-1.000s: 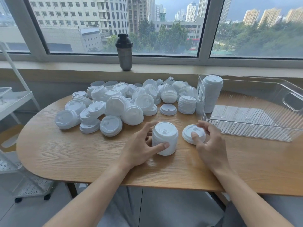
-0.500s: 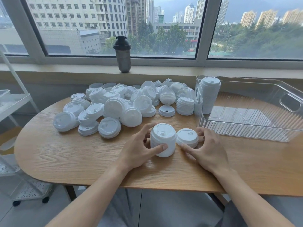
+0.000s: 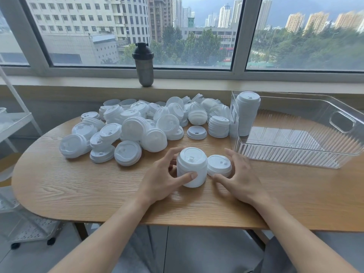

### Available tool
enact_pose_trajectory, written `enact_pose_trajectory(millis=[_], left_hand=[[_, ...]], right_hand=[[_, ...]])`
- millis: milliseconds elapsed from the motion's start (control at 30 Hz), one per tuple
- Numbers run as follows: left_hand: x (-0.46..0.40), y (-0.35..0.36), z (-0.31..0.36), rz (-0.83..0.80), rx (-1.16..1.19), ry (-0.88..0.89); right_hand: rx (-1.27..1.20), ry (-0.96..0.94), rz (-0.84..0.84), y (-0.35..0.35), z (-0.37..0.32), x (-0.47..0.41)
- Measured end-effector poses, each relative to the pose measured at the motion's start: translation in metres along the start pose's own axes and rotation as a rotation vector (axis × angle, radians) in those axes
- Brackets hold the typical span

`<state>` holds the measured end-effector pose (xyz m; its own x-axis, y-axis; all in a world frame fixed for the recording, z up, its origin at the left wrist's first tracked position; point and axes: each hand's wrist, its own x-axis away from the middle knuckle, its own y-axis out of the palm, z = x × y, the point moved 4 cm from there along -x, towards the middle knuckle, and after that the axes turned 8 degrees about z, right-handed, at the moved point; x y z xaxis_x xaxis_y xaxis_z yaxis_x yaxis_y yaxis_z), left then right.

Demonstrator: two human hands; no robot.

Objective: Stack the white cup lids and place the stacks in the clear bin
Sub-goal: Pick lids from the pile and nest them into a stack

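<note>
Lid stack [image 3: 192, 167] inside left grip [image 3: 163, 179]

I see bare desk [image 3: 78, 190] left of my hands, while the lid pile [image 3: 137, 127] and clear bin [image 3: 295, 154] block the far side.
</note>
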<state>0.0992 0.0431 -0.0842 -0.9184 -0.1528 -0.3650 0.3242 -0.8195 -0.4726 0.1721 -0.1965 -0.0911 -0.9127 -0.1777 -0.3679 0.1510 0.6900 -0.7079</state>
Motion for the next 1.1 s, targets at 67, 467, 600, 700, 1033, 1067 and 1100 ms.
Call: enact_pose_trajectory(millis=[67, 467, 600, 700, 1033, 1067, 1100], left_hand=[[0.0, 0.0, 0.0, -0.005, 0.006, -0.005], [0.0, 0.0, 0.001, -0.005, 0.019, -0.007], [0.0, 0.0, 0.001, -0.003, 0.019, -0.005], [0.0, 0.0, 0.0, -0.005, 0.019, -0.007], [0.0, -0.001, 0.002, 0.0, 0.004, 0.021], [0.001, -0.001, 0.003, -0.001, 0.0, 0.03], [0.001, -0.001, 0.004, 0.0, 0.003, 0.039]], right_hand=[[-0.033, 0.007, -0.024, 0.0, 0.001, 0.001], [-0.099, 0.038, -0.009, -0.003, 0.005, 0.004], [-0.155, 0.078, 0.036, -0.007, 0.002, 0.005], [-0.26, 0.1, 0.134, -0.014, 0.0, 0.006], [-0.499, 0.023, 0.108, -0.004, -0.054, 0.005], [-0.477, 0.013, 0.09, 0.0, -0.059, 0.005], [-0.453, 0.006, 0.08, 0.003, -0.063, 0.005]])
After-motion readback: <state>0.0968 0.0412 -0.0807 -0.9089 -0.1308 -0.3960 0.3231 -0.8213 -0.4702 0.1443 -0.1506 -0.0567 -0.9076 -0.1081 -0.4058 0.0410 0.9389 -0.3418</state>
